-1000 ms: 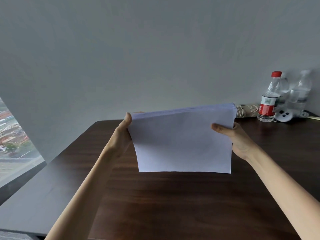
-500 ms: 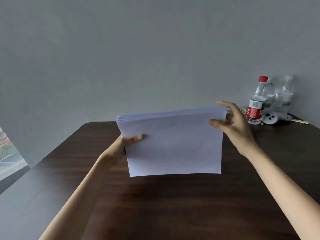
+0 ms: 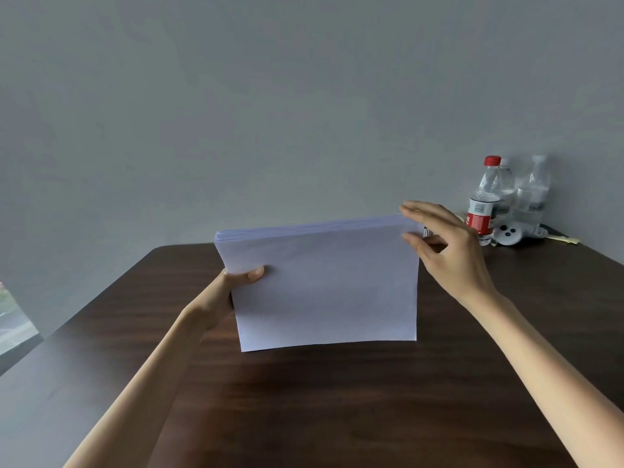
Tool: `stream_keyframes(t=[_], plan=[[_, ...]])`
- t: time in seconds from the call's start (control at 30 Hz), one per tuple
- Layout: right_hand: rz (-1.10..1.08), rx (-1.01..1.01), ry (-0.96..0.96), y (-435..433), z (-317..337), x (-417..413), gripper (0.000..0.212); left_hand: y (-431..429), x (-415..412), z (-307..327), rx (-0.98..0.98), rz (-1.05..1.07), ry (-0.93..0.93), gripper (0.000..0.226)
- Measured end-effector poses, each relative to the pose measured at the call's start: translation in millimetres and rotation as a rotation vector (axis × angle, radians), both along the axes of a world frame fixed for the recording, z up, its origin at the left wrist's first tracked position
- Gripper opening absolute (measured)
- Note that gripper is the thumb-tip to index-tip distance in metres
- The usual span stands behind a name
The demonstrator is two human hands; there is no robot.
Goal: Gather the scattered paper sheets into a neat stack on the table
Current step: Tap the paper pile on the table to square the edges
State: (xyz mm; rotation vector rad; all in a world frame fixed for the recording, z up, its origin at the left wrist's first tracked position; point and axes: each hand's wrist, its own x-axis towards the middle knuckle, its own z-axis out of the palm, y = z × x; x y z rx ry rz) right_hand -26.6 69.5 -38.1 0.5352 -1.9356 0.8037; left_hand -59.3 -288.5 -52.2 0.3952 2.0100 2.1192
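Observation:
A stack of white paper sheets [image 3: 324,282] stands upright on its long edge on the dark wooden table [image 3: 337,400], near the middle. My left hand [image 3: 233,285] grips the stack's left edge, thumb on the front sheet. My right hand [image 3: 445,251] is at the stack's upper right corner with fingers spread, flat over the top edge, thumb just touching the front sheet. The sheets' top edges look nearly even, with slight offsets at the left corner.
Three clear water bottles [image 3: 486,201], one with a red cap and label, stand at the table's far right by the grey wall. A white controller [image 3: 510,233] and a yellowish item [image 3: 564,238] lie beside them. A window [image 3: 13,325] is at left.
My left hand slid from the stack's top left corner down its left edge. My right hand let go of the right edge and rose, fingers spread, to the top right corner.

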Motion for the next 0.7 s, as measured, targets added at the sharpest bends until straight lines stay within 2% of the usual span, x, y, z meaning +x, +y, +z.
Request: stream_keyframes(t=[0.17, 0.33, 0.57, 0.7], plan=[[-0.137, 0.099, 0.042, -3.4, 1.5, 8.7, 0.039, -0.6, -0.2, -0.6, 0.003, 0.005, -0.021, 0.052], [-0.269, 0.376, 0.098, -11.9, 9.7, 12.4, 0.049, -1.2, -1.2, 0.4, 0.007, 0.002, -0.032, 0.052], [-0.319, 0.426, 0.157, -21.1, 22.9, 17.5, 0.040, -2.9, -1.1, 0.9, -0.016, 0.003, -0.045, 0.052], [-0.291, 0.447, 0.077, -21.6, 25.0, 16.0, 0.039, -2.7, -0.3, 1.7, -0.016, -0.009, -0.047, 0.050]])
